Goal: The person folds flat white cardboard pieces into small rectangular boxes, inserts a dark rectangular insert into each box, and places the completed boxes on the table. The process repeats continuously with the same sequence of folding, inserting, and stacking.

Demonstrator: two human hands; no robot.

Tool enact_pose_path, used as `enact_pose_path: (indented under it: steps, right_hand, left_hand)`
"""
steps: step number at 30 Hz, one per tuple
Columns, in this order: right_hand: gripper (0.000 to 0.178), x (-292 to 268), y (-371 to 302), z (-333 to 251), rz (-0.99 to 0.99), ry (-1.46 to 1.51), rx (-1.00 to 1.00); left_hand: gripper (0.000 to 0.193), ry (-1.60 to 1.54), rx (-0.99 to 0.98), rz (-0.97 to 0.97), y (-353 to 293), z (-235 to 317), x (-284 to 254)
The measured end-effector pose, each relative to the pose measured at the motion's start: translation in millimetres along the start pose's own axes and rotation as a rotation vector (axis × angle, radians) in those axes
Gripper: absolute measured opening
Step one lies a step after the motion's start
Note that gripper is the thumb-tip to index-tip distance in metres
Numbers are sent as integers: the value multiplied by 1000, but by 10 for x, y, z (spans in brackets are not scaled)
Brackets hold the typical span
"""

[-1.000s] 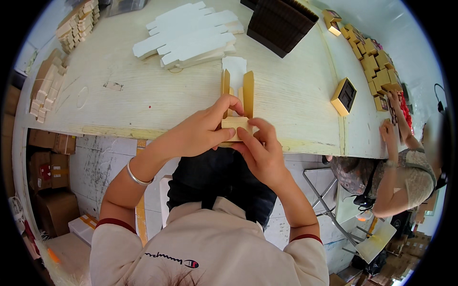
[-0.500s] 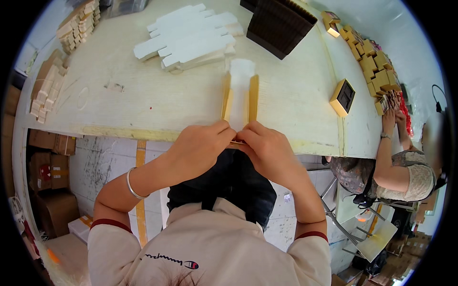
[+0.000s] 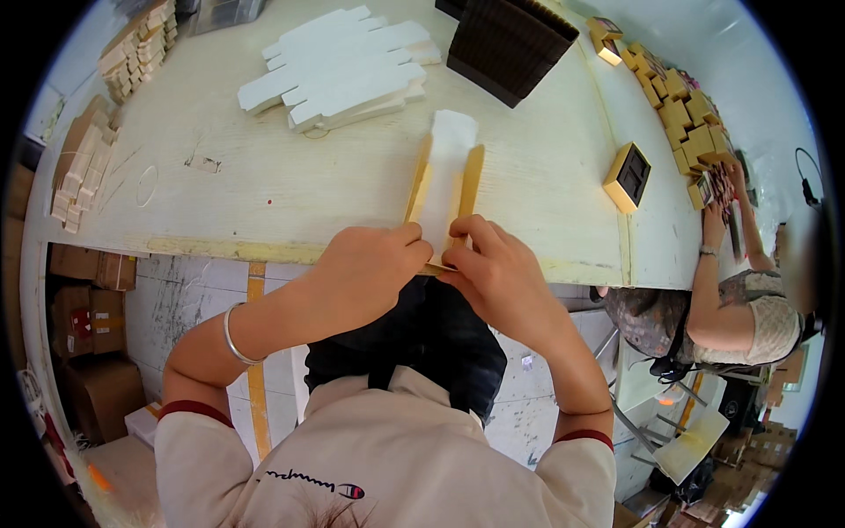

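A part-folded small carton, white inside with gold side walls standing up, lies at the table's front edge. Its white end flap stretches away from me. My left hand is closed in a pinch on the near left corner. On the near right corner, my right hand grips the carton between bent fingers and thumb. The fingers hide most of the near end. A stack of flat white carton blanks lies beyond, to the left.
Dark brown stacked trays stand at the back. A finished gold box with a dark insert sits at right. Piled gold boxes line the right edge, where a co-worker sits. Folded blanks stand far left on the table.
The carton's far end has tilted slightly to the right. My right hand's fingers have shifted and bent upward at the near right corner; my left hand keeps its pinch. The co-worker's far arm has moved up.
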State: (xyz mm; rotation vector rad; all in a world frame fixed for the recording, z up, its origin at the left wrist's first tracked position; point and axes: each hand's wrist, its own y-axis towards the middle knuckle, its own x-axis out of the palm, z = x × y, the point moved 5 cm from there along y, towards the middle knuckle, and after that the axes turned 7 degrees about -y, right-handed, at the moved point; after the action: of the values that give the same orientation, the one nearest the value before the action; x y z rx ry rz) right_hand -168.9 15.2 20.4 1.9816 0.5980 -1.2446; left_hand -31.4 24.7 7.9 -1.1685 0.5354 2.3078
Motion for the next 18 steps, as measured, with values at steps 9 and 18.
enact_pose_path:
  steps: [9,18]
  right_hand:
    - [16,37,51,106,-185,180,-12]
    - [14,-52,-65,456,167,-179,84]
  left_hand:
    - [10,-72,116,5,71,-79,-1]
    - [23,363,355,81,324,-114,-492]
